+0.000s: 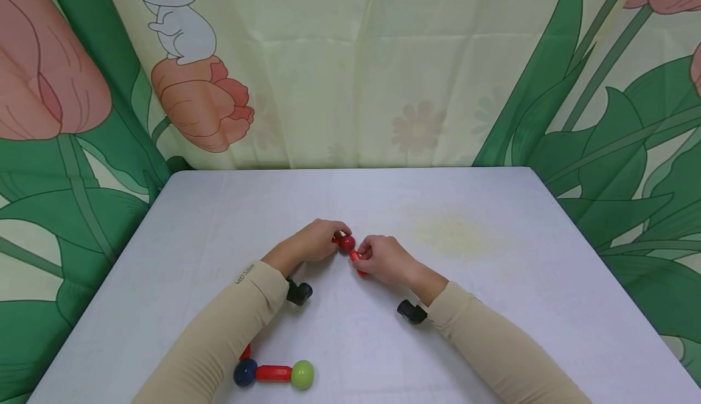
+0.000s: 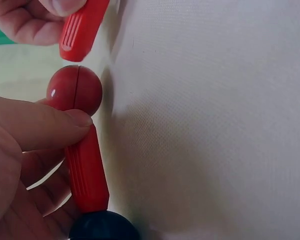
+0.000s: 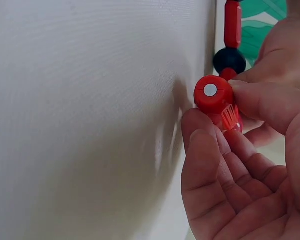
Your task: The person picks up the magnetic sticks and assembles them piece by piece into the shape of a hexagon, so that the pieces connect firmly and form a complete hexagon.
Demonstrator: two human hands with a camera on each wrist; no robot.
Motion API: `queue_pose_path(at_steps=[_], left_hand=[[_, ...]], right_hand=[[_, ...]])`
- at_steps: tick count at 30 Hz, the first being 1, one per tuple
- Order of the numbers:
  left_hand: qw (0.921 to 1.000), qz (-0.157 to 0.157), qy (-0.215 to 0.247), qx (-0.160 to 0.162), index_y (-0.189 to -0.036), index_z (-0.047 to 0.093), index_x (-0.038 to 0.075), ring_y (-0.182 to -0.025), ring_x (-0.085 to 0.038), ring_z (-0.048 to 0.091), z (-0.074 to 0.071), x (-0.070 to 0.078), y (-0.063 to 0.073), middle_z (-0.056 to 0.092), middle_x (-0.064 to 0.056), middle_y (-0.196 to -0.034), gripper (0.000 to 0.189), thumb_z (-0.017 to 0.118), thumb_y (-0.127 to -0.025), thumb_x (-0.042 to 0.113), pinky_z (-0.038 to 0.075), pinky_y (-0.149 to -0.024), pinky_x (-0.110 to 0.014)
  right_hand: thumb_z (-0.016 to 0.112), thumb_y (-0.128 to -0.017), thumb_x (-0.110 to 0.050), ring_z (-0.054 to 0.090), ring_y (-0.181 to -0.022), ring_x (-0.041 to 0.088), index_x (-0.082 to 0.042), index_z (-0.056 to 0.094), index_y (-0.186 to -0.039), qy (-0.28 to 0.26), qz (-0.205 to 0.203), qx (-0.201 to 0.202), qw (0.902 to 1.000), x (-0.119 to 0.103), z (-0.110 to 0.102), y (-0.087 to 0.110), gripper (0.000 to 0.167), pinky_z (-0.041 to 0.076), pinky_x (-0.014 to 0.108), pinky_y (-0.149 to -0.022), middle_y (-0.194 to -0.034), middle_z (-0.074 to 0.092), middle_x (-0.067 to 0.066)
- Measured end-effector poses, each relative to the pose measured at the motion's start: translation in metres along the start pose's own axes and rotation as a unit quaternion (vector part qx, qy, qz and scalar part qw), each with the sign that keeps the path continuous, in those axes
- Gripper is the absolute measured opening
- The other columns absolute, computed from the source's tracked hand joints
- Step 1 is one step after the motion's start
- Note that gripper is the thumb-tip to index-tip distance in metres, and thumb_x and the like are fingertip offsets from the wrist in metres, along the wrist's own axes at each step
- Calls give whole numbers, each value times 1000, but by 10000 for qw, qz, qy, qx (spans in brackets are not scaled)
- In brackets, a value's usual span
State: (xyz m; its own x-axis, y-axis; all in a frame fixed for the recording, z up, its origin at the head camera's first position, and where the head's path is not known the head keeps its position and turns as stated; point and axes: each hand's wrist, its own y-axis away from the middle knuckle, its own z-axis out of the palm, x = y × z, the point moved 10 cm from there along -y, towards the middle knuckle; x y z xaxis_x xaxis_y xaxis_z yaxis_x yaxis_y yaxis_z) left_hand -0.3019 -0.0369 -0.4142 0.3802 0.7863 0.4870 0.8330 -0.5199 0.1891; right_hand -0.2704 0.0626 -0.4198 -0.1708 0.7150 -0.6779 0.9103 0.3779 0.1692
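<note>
My left hand [image 1: 317, 241] pinches a red rod [image 2: 87, 172] near the place where it joins a red ball [image 1: 347, 244]. The rod's other end meets a dark blue ball [image 2: 104, 228]. Between thumb and fingers, my right hand [image 1: 387, 260] pinches a second red rod [image 1: 358, 262]. One end of that rod faces the red ball across a small gap in the left wrist view. Its other end, with a pale round disc [image 3: 210, 90], shows in the right wrist view.
Nearer on the white table [image 1: 493, 343], a dark blue ball [image 1: 245, 372], a red rod [image 1: 274, 373] and a green ball [image 1: 302, 375] lie joined in a row. Another red piece [image 1: 246, 352] is partly hidden by the left sleeve. A printed curtain [image 1: 328, 87] hangs behind.
</note>
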Motion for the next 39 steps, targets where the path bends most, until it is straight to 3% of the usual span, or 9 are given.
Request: queue_pose_path(at_steps=[14, 22, 26, 32, 39], left_hand=[[9999, -48, 79, -60, -126, 65, 7, -101, -23, 62, 2, 1, 1, 68, -9, -108, 34, 59, -94, -4, 49, -96, -37], [9996, -261, 44, -39, -129, 63, 7, -107, -24, 61, -2, -2, 6, 66, -10, -114, 36, 67, -94, 3, 49, -98, -38], [9993, -360, -124, 12, -128, 64, 8, -109, -25, 59, -8, -4, 17, 65, -9, -116, 37, 72, -92, 7, 49, -97, -39], [9989, -448, -148, 80, -121, 67, 6, -95, -21, 58, -14, -7, 43, 65, -6, -107, 31, 73, -91, 8, 52, -91, -37], [9982, -485, 42, -364, -118, 69, 8, -102, -22, 61, -1, 2, 77, 67, -3, -107, 33, 79, -87, 13, 54, -89, -37]], right_hand=[[75, -88, -20, 56, -72, 14, -9, 65, -87, 119, -1, 81, 9999, -1, 2, -4, 15, 46, 27, -65, -75, 62, -4], [75, -89, -22, 55, -73, 15, -9, 64, -88, 148, 83, 3, 9999, 3, 4, -3, 17, 46, 27, -65, -77, 62, -3], [75, -90, -22, 55, -75, 15, -9, 64, -90, 140, 148, -44, 9998, 5, 5, -4, 17, 46, 28, -66, -79, 62, -2], [74, -90, -21, 55, -75, 16, -8, 64, -92, 106, 162, -109, 9998, 6, 7, -5, 17, 46, 28, -66, -79, 62, -2], [74, -89, -21, 55, -75, 16, -8, 63, -93, 56, 250, -127, 9996, 8, 5, -4, 17, 46, 28, -66, -78, 62, -2]])
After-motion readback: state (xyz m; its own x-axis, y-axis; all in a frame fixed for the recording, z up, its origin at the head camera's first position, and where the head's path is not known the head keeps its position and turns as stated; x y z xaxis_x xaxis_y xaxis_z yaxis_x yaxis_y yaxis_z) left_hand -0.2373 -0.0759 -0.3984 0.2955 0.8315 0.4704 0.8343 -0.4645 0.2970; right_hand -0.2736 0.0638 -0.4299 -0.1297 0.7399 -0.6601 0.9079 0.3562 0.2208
